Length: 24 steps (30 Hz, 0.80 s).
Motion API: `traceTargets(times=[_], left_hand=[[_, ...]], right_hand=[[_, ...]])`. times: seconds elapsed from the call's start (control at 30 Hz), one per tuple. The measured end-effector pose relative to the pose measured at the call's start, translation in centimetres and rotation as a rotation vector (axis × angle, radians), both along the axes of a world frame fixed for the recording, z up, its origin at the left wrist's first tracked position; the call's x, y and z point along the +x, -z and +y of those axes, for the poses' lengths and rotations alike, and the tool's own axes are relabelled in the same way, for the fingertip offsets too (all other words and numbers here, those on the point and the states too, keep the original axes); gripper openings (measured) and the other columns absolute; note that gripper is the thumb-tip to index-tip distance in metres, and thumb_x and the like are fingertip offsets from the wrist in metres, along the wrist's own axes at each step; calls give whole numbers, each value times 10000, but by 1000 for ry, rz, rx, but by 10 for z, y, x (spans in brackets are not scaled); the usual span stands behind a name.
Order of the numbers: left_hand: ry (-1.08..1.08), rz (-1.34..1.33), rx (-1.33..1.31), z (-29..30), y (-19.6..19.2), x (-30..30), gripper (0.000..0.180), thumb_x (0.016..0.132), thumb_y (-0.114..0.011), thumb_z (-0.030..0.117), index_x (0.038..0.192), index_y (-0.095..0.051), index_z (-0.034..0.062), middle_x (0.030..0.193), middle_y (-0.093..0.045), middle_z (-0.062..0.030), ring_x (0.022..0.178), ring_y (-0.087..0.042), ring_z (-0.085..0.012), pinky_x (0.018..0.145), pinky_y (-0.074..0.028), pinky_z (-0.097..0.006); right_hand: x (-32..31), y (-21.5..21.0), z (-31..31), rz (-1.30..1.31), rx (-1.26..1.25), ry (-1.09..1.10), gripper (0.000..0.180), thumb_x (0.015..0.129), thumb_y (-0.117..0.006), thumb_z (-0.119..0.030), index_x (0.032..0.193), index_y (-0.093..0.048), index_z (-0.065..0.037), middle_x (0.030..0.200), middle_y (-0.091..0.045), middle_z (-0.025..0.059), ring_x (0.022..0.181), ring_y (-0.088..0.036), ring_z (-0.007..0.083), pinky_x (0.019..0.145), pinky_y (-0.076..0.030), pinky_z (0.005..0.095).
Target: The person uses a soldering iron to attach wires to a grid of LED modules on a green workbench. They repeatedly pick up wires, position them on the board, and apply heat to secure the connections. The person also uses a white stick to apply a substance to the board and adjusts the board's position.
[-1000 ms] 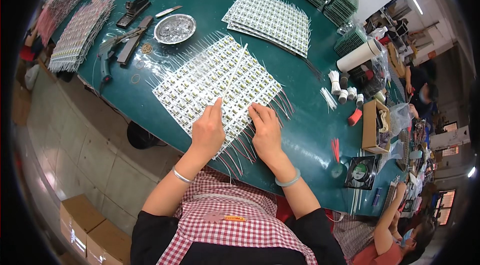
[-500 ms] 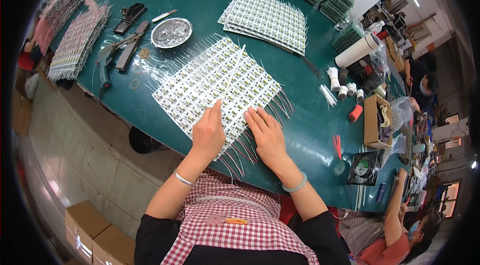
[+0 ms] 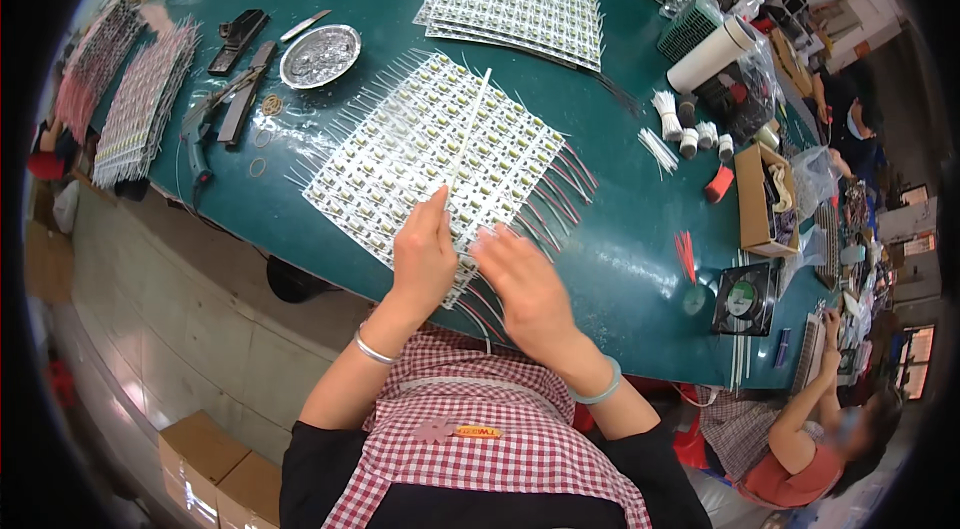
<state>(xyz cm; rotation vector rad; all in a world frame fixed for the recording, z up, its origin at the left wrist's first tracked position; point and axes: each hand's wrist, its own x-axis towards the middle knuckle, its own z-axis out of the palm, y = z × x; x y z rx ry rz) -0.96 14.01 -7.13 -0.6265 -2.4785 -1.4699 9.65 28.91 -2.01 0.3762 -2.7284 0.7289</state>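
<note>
A white panel of small circuit boards (image 3: 390, 159) lies aslant on the table before me, with yellowish parts in rows and thin wires along two edges. My left hand (image 3: 425, 254) pinches the lower end of a thin white strip (image 3: 469, 127), which stretches away over the panel toward its far corner. Close beside it, my right hand (image 3: 525, 294) is over the panel's near right edge, fingers stretched out and slightly blurred. Whether its fingertips touch the boards I cannot tell. Red and dark wires (image 3: 560, 191) stick out from that edge.
Stacked white panels (image 3: 510, 9) lie beyond. A metal bowl (image 3: 320, 57), a glue gun (image 3: 196, 144) and a black open case (image 3: 238, 41) are at left. White wire bundles (image 3: 665, 116), a cardboard box (image 3: 765, 199) and a fan (image 3: 743, 299) stand right, near a seated person (image 3: 800, 449).
My right hand has drawn back toward me and left along the panel edge, closer to my left hand. The left hand keeps its pinch on the strip. The whole view has shifted slightly.
</note>
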Motion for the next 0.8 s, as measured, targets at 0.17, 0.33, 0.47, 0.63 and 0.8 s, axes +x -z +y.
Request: traceTargets(times=[0.17, 0.33, 0.47, 0.63, 0.8], left_hand=[[70, -165, 58, -8, -2, -10, 296, 992, -562, 29, 1261, -634, -71, 958, -679, -226, 816, -672, -380, 735, -530, -436], [69, -327, 89, -12, -12, -11, 293, 991, -573, 37, 1246, -650, -84, 955, -714, -220, 771, -702, -277, 705, -543, -361], [26, -656, 288, -18, -17, -17, 301, 988, -575, 23, 1264, -657, -65, 826, -704, -133, 652, -613, -132, 613, -512, -307], [66, -125, 26, -28, -30, -27, 300, 969, -596, 2, 1259, -671, -11, 930, -711, -157, 733, -672, -229, 654, -522, -334], [-71, 284, -348, -59, -24, -56, 383, 978, -559, 29, 1357, -614, 20, 998, -704, -163, 783, -675, -341, 710, -538, -393]], right_hand=[[15, 14, -22, -203, 81, 38, 522, 907, -599, -36, 1426, -537, -30, 1509, -520, 137, 1435, -445, 323, 1148, -390, 507], [50, 7, -4, -212, -9, 80, 498, 898, -673, -107, 1380, -584, -25, 1485, -540, 153, 1422, -464, 310, 1148, -392, 500], [46, -3, -13, -80, -145, 107, 506, 896, -698, -147, 1375, -588, -26, 1481, -538, 165, 1418, -462, 326, 1145, -395, 498], [30, 9, -41, -199, 4, -14, 563, 890, -715, -177, 1412, -555, -39, 1528, -492, 143, 1447, -423, 314, 1157, -375, 503], [49, 8, -15, -236, -8, -26, 489, 923, -696, -187, 1377, -594, -36, 1515, -517, 116, 1455, -419, 294, 1181, -353, 500]])
